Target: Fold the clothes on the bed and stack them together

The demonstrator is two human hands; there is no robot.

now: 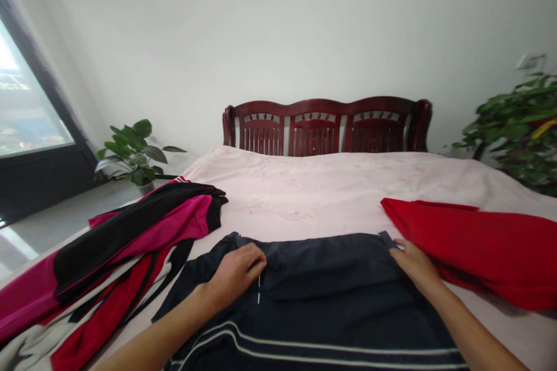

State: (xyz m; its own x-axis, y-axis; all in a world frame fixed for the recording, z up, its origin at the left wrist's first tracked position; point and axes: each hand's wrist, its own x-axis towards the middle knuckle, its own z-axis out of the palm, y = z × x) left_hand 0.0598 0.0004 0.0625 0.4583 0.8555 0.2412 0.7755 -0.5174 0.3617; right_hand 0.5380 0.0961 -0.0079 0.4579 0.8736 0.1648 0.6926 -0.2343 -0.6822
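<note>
A dark navy garment [331, 295] with two white stripes lies spread on the bed in front of me; its exact kind is unclear. My left hand [240, 269] is closed on its upper left part, fingertips pressed together on the cloth. A thin white cord or pull [259, 290] hangs just below those fingers. At the garment's upper right corner, my right hand [411, 261] pinches the edge between thumb and fingers. Part of the garment runs out of view at the bottom.
To the left lies a pile of black, magenta, red and white clothes [143, 243]. A folded red garment [491, 249] lies to the right. Beyond the pink bed sheet [278, 185] stands a dark wooden headboard [315, 127]. Potted plants [134, 153] flank the bed.
</note>
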